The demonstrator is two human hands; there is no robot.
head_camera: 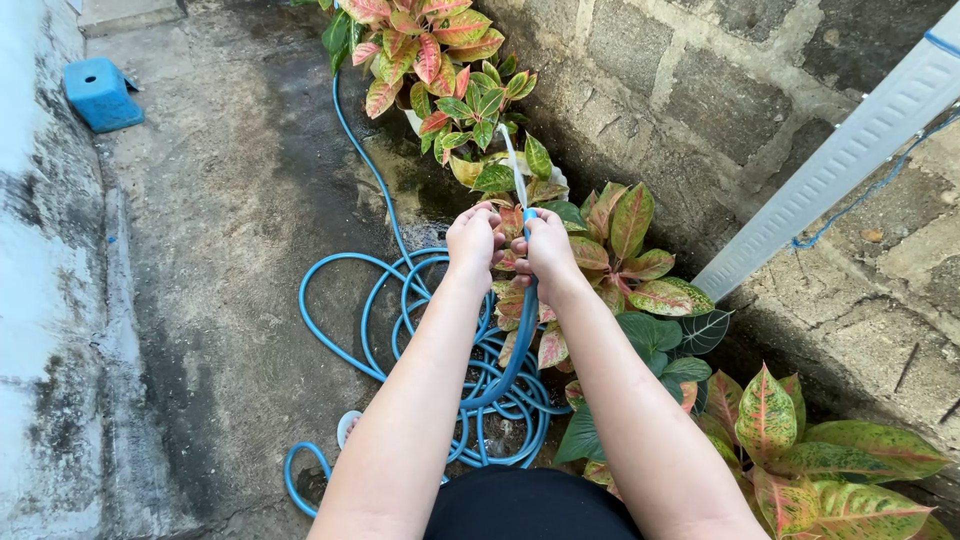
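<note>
Left hand [474, 240] and right hand [545, 248] are both closing around the end of the blue hose [522, 330], pinching it so a thin water jet [513, 165] is spraying onto the red-green plants [440, 60] by the block wall [720, 100]. Risks: grip is looking wet, so the hose could be slipping and spraying wild; coils [440, 340] are lying loose on the wet concrete floor [220, 250], a trip or kink hazard.

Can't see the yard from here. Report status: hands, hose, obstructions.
Left hand and right hand both gripping blue hose end. Water stream hitting potted plants. Hose coiled on concrete; nothing blocking.
</note>
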